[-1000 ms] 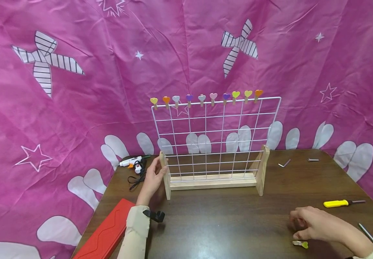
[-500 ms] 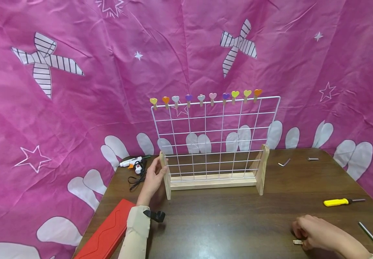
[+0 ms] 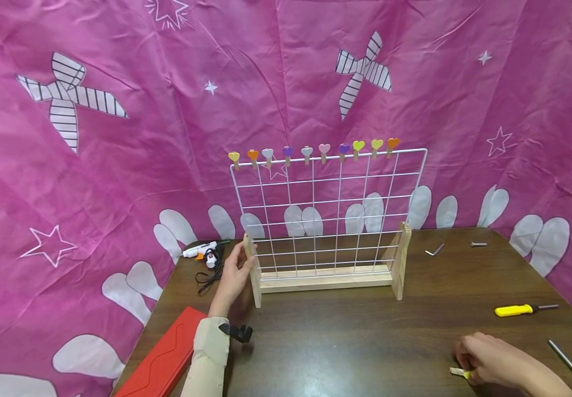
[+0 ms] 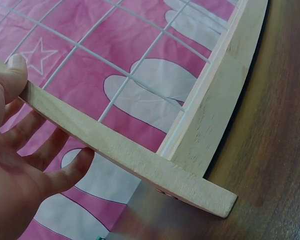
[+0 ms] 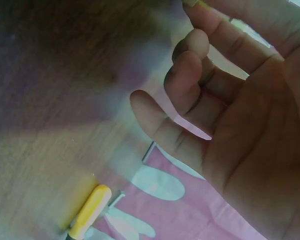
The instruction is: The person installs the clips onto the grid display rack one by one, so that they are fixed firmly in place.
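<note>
A white wire grid point(image 3: 416, 151) stands upright in a wooden stand point(image 3: 325, 285). Several small clothespins with coloured hearts are clipped in a row along its top bar. My left hand point(image 3: 233, 275) holds the stand's left upright point(image 4: 117, 142), thumb on one side and fingers on the other. Low on the right, my right hand point(image 3: 494, 361) pinches a small wooden clothespin point(image 3: 457, 372) with a yellow heart, close to the tabletop. Its fingers partly cover the heart. In the right wrist view only a sliver of the clothespin shows at the top edge.
A yellow screwdriver point(image 3: 514, 311) and a metal rod point(image 3: 568, 362) lie to the right. Farther back are a hex key point(image 3: 436, 251) and a bolt point(image 3: 478, 244). A glue gun point(image 3: 200, 250) with its cord and a red box point(image 3: 167, 353) are on the left.
My right hand has come down onto the loose clothespin and taken it between its fingers. My left hand stays on the stand.
</note>
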`<action>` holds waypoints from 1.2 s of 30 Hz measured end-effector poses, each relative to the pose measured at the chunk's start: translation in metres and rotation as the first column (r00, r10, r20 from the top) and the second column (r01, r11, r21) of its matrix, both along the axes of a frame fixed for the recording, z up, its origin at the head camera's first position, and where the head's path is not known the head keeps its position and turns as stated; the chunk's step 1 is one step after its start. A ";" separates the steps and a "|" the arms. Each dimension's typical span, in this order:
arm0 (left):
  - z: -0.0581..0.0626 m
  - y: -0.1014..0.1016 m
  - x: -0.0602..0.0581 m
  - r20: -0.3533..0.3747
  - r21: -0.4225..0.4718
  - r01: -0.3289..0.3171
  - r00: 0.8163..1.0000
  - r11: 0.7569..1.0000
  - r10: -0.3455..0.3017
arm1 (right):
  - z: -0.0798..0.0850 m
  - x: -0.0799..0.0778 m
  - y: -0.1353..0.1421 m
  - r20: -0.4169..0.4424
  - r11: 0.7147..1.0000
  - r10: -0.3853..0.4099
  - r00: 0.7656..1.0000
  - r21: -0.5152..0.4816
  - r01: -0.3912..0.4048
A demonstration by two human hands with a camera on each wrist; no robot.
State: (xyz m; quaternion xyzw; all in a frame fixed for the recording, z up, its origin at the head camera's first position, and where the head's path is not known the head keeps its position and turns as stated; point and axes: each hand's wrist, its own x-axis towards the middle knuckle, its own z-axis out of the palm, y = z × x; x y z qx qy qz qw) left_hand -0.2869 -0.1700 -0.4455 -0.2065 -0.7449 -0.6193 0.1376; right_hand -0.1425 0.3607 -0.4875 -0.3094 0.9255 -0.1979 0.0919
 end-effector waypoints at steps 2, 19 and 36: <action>-0.001 0.000 0.000 0.002 0.002 0.003 1.000 1.000 -0.003 | 0.004 0.000 0.000 0.051 1.000 -0.018 0.999 -0.003 0.018; -0.001 0.000 0.000 -0.003 -0.001 0.006 1.000 1.000 -0.006 | 0.098 -0.035 -0.017 -0.403 0.957 0.091 0.911 -0.218 -0.192; -0.003 -0.002 -0.002 0.011 0.001 0.022 1.000 1.000 -0.022 | 0.290 -0.097 -0.061 -0.766 0.984 0.145 0.627 0.046 -0.171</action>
